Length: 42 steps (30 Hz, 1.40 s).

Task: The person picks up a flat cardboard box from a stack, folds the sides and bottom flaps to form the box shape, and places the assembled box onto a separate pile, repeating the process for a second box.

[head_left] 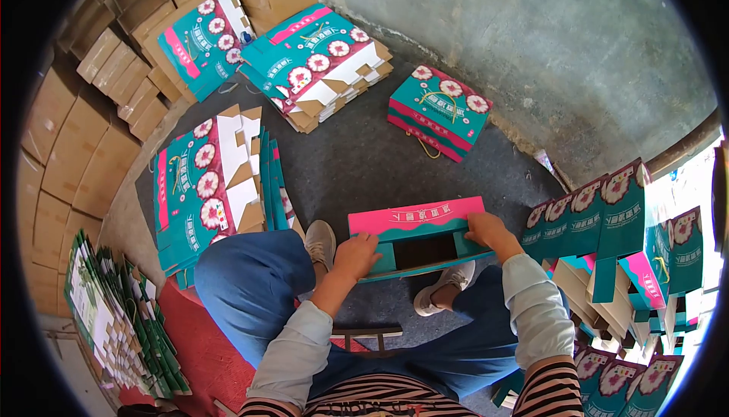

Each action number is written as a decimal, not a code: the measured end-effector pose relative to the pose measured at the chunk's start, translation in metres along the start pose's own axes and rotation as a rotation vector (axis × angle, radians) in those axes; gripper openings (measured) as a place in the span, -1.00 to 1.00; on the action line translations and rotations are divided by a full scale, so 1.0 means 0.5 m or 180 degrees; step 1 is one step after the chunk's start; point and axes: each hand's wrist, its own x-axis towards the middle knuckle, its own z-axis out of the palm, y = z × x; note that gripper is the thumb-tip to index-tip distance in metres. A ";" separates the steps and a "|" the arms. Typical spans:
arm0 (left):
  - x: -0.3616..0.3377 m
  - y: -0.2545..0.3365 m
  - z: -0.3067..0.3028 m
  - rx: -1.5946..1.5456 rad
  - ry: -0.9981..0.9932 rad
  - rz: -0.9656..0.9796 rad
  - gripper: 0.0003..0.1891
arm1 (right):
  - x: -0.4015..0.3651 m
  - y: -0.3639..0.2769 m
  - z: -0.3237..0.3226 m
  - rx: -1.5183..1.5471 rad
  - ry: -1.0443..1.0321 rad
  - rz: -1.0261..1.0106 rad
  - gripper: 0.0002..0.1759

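Note:
Between my knees is a teal and pink cardboard box (416,218), with a dark rectangular opening showing between its end flaps. At its left end, my left hand (357,256) grips the edge with bent fingers. My right hand (488,235) holds the opposite end, fingers curled over the corner. The pink panel with white lettering faces up on the far side of the opening. The box's underside and contents are hidden.
A formed box with a cord handle (442,109) stands near the wall. Flat printed cartons (199,181) lie in stacks at left and at the back (315,60). Formed boxes (585,219) are piled at right. Brown cartons (76,143) line the left side; green-edged sheets (121,318) lean below.

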 end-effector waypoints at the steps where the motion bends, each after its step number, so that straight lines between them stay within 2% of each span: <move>1: -0.002 -0.003 -0.004 -0.0188 -0.0038 -0.0077 -0.76 | -0.011 0.003 -0.014 0.0226 -0.0100 -0.0001 -0.66; 5: -0.013 -0.016 -0.013 -0.1291 0.0256 -0.0220 -0.80 | -0.034 0.022 -0.033 0.0603 -0.0162 -0.0062 -0.67; 8: -0.028 -0.011 -0.024 -0.1401 0.0381 -0.0477 -0.77 | -0.038 0.038 -0.044 0.0730 -0.0227 -0.0051 -0.63; 11: -0.047 -0.007 -0.017 -0.1288 0.0821 -0.0984 -0.68 | -0.039 0.058 -0.057 0.0835 0.0009 -0.0163 -0.64; 14: -0.051 0.005 -0.036 -0.0513 0.0891 -0.1607 -0.56 | -0.036 0.075 -0.077 0.0572 -0.0057 0.0208 -0.53; 17: -0.060 -0.028 0.020 -0.0524 0.0989 -0.1496 -0.46 | -0.017 0.103 -0.035 0.0564 0.0099 0.0650 -0.35; 20: -0.061 -0.092 0.105 -0.2467 0.0154 -0.1344 -0.41 | -0.020 0.076 -0.015 0.1750 -0.0309 0.0910 -0.15; 21: -0.063 -0.098 0.109 -0.2508 0.0105 -0.1361 -0.41 | -0.036 0.044 -0.035 0.2084 -0.0356 0.1015 -0.12; 23: -0.068 -0.105 0.105 -0.2569 0.0012 -0.1418 -0.42 | -0.035 0.030 -0.067 0.1880 -0.0625 0.0868 -0.14; 26: -0.064 -0.087 0.074 -0.1907 0.0556 -0.1112 -0.50 | -0.021 0.046 -0.068 0.1387 0.0203 0.0358 -0.21; 27: -0.051 -0.021 -0.013 -0.1628 0.0322 -0.1392 -0.55 | -0.030 0.052 -0.082 0.1411 0.0507 0.0269 -0.23; 29: -0.028 -0.009 -0.034 -0.1891 0.0789 -0.1104 -0.53 | -0.063 0.052 -0.129 0.1434 0.1097 0.0068 -0.27; 31: -0.007 0.018 -0.068 -0.2081 0.1214 -0.0782 -0.54 | -0.150 0.015 -0.224 0.1291 0.1439 0.0445 -0.34; 33: 0.022 0.089 -0.136 -0.2176 0.1567 -0.0391 -0.57 | -0.238 0.013 -0.269 0.1352 0.2435 0.0096 -0.41; 35: 0.050 0.162 -0.184 -0.2047 0.1819 -0.0060 -0.57 | -0.342 0.009 -0.323 0.1462 0.3036 0.0020 -0.49; 36: 0.064 0.203 -0.204 -0.1983 0.1943 0.0103 -0.57 | -0.380 0.032 -0.323 0.1386 0.3451 0.0155 -0.46; 38: 0.091 0.294 -0.234 -0.2423 0.1710 0.0066 -0.55 | -0.484 0.072 -0.340 0.1329 0.3742 0.0569 -0.46; 39: 0.110 0.337 -0.241 -0.2324 0.1773 0.0378 -0.51 | -0.542 0.071 -0.353 0.1795 0.3874 0.0858 -0.48; 40: 0.130 0.382 -0.246 -0.2222 0.1832 0.0684 -0.48 | -0.595 0.111 -0.343 0.1452 0.4108 0.1029 -0.48; 42: 0.170 0.479 -0.249 -0.2005 0.2104 0.1452 -0.34 | -0.705 0.196 -0.327 0.1448 0.4524 0.1271 -0.44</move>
